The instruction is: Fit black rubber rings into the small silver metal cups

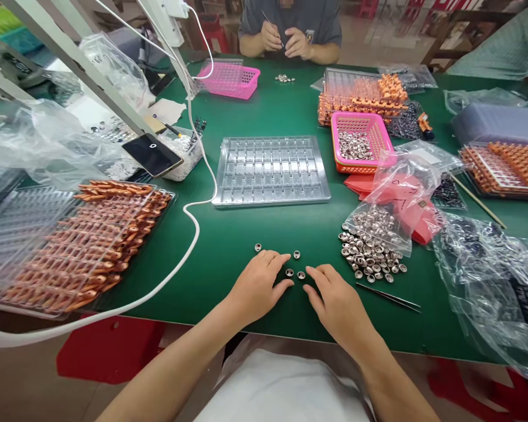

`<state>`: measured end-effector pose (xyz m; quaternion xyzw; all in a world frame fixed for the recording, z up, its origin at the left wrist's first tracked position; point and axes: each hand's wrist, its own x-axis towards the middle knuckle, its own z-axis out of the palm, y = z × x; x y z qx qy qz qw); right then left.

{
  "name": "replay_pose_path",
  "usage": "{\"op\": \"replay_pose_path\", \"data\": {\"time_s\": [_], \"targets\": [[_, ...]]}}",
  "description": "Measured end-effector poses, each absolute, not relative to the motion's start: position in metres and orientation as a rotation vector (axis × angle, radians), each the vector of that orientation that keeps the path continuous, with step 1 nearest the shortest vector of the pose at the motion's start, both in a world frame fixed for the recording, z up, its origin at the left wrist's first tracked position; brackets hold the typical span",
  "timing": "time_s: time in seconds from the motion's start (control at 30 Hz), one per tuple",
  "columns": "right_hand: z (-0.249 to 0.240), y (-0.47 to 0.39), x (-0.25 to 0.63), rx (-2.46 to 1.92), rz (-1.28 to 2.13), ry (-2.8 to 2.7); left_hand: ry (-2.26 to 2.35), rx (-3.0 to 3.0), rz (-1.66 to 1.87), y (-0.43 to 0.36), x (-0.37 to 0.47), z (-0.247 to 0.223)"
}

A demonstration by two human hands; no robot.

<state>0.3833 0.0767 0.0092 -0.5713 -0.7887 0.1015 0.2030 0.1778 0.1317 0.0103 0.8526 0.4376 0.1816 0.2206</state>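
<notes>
Near the front edge of the green table, my left hand [259, 284] rests with thumb and fingers apart, nothing visibly held. Facing it, my right hand [334, 296] also has its fingers spread from the thumb. Several small round metal cups lie around the hands: one cup [289, 272] sits between the left thumb and forefinger, and another cup [301, 275] is close to the right fingertips. A third cup [296, 254] lies just beyond, while one more [257, 247] is behind my left knuckles. To the right of my right hand lie metal tweezers [389, 297].
A pile of metal cups [367, 255] spills from a clear bag at right. Ahead lies a clear compartment tray [273, 201]. A pink basket [385, 132] holds metal parts. Orange parts [101, 246] fill trays at left. A white cable [176, 269] crosses the table. A person sits opposite.
</notes>
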Motion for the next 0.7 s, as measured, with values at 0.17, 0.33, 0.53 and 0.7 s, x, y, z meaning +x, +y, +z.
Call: {"op": "replay_pose_path", "data": {"time_s": [0.17,0.33,0.53,0.7], "targets": [[0.000,0.088,0.375,-1.557,0.225,-2.229,1.211,2.409,0.614,0.123,0.178,0.009],[0.011,0.076,0.387,-1.540,0.223,-2.117,1.047,2.567,0.631,0.115,0.182,0.003],[0.018,0.065,0.399,-1.564,0.358,-1.994,0.823,2.716,0.311,0.130,0.191,0.001],[0.015,0.061,0.400,-1.516,0.464,-1.961,0.925,2.752,0.359,0.143,0.182,0.000]]}}
